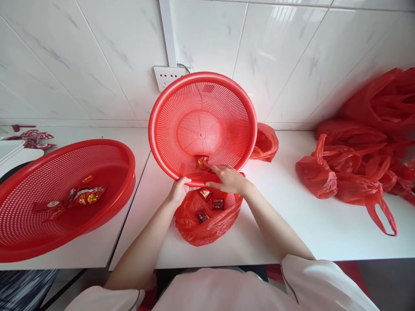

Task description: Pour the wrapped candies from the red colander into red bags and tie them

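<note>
A round red perforated basket (181,112) is tipped up on edge toward me over an open red plastic bag (207,229). My left hand (178,190) grips the basket's lower rim. Over the rim reaches my right hand (227,178), its fingers resting on a small red-and-gold wrapped candy (202,161) at the basket's low inner edge. A few wrapped candies (212,205) lie inside the bag below.
A second red basket (19,207) with several red-and-gold packets (84,196) sits at the left. Filled red plastic bags (356,168) are heaped at the right, another bag (266,142) behind the tipped basket. A wall socket (165,75) sits on the tiled wall. Red paper scraps (32,139) lie far left.
</note>
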Tool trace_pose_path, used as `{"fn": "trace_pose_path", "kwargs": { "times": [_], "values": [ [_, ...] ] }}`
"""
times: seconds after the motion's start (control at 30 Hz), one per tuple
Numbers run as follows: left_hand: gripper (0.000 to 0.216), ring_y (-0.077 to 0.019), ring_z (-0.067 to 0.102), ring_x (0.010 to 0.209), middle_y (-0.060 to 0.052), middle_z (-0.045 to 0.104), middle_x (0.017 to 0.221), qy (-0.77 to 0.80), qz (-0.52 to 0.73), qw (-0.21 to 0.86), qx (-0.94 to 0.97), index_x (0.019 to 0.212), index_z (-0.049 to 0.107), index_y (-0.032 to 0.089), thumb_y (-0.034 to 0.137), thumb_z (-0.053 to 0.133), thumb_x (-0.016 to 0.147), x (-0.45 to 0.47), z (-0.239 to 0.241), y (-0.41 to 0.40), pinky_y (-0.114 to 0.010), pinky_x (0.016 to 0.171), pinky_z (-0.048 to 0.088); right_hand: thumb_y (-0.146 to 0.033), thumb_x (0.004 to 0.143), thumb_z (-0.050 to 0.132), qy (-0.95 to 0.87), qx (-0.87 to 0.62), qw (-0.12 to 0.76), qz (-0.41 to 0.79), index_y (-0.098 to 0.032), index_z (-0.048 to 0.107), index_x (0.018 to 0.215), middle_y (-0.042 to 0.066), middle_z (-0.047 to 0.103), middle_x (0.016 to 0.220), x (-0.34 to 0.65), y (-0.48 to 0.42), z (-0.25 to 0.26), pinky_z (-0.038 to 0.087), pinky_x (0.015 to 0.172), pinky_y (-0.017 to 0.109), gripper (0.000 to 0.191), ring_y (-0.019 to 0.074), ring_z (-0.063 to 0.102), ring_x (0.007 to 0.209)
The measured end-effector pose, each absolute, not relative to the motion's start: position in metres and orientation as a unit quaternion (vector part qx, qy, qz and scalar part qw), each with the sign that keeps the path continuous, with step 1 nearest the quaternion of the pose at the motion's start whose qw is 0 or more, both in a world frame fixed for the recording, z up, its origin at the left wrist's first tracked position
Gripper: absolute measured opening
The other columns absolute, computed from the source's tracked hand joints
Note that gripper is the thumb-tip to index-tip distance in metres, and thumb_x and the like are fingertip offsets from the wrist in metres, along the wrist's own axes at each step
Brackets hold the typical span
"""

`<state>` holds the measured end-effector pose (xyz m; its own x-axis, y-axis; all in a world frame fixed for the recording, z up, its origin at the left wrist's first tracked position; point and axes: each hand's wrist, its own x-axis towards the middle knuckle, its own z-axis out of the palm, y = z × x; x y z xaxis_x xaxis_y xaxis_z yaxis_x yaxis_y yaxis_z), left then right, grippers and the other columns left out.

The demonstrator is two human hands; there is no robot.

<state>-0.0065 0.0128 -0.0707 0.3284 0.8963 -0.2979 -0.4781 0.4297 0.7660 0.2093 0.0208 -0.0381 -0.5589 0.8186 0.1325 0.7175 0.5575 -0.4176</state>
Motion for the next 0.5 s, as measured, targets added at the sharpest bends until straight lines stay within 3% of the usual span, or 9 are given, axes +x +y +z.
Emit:
{"fn": "trace_pose_path", "kwargs": {
  "times": [0.1, 0.2, 0.33, 0.5],
  "values": [
    [0.027, -0.0281, 0.069, 0.090, -0.014, 0.073, 0.092, 0.366, 0.474, 0.746, 0.292, 0.088, 0.069, 0.007, 0.020, 0.053, 0.070, -0.009, -0.071, 0.016, -0.046, 0.093, 0.050, -0.028, 0.086, 0.058, -0.882, -0.372, 0.184, 0.223, -0.024, 0.047, 0.139, 0.010, 0.062, 0.126, 0.217, 0.022, -0.028, 0.046, 0.096, 0.040, 0.055, 0.0258, 0.060, 0.112],
    [0.027, -0.0260, 0.070, 0.085, -0.013, 0.073, 0.089, 0.373, 0.478, 0.736, 0.300, 0.087, 0.069, 0.007, 0.019, 0.052, 0.071, -0.010, -0.069, 0.017, -0.044, 0.091, 0.052, -0.014, 0.087, 0.050, -0.856, -0.376, 0.229, 0.269, -0.026, 0.059, 0.128, 0.005, 0.066, 0.122, 0.219, 0.023, -0.025, 0.048, 0.095, 0.037, 0.043, 0.0223, 0.063, 0.108],
    [0.028, -0.0269, 0.069, 0.086, -0.015, 0.073, 0.090, 0.378, 0.472, 0.737, 0.303, 0.087, 0.070, 0.006, 0.020, 0.052, 0.071, -0.010, -0.062, 0.015, -0.044, 0.091, 0.052, -0.021, 0.090, 0.050, -0.794, -0.394, 0.288, 0.363, -0.023, 0.064, 0.121, 0.005, 0.072, 0.109, 0.220, 0.020, -0.020, 0.052, 0.090, 0.038, 0.034, 0.0221, 0.067, 0.099],
    [0.036, -0.0317, 0.068, 0.094, -0.019, 0.072, 0.096, 0.357, 0.432, 0.770, 0.303, 0.093, 0.071, 0.003, 0.025, 0.051, 0.071, -0.010, -0.059, 0.014, -0.046, 0.091, 0.051, -0.031, 0.081, 0.068, -0.668, -0.337, 0.339, 0.570, -0.017, 0.063, 0.106, 0.006, 0.074, 0.085, 0.221, 0.016, -0.017, 0.056, 0.078, 0.035, 0.029, 0.0204, 0.071, 0.083]
  ]
}}
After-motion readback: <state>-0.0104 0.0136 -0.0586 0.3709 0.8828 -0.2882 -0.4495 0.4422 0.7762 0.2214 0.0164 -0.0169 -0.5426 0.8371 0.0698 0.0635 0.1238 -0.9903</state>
